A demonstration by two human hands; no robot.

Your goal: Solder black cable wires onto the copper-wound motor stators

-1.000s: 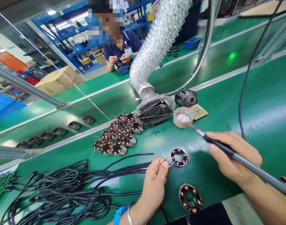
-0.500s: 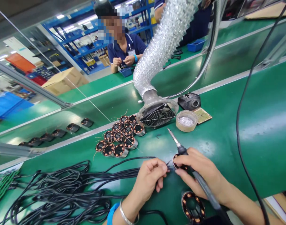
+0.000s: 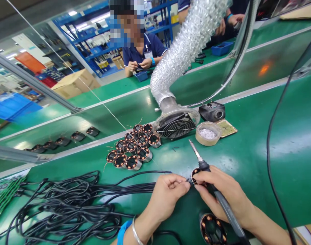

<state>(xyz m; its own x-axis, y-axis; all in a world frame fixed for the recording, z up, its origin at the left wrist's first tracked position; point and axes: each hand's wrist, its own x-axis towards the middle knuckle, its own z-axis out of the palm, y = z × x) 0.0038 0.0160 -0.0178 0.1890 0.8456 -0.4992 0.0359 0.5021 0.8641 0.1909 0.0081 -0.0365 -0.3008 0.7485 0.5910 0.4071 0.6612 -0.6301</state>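
My left hand (image 3: 169, 192) is closed, thumb and forefinger pinching the thin dark end of a cable beside a copper-wound ring (image 3: 195, 174). My right hand (image 3: 222, 190) holds that ring at its fingertips, and a soldering iron (image 3: 225, 206) lies across the same hand with its tip pointing up and left. The right fingers cover much of the ring. Below my right hand, another wound ring (image 3: 213, 228) rests on the green bench. Black cables (image 3: 68, 204) lie coiled at the left, some running toward my left hand.
Several wound rings (image 3: 132, 146) stand grouped near a fan (image 3: 178, 127) under a silver duct (image 3: 170, 68). A round tub (image 3: 208, 133) and a black block (image 3: 212, 111) are right of it. A black cord (image 3: 269, 153) hangs at right. A person (image 3: 142, 51) sits opposite.
The view has shifted slightly, so the bench objects appear a little further right. My left hand has come closer to the ring in my right hand.
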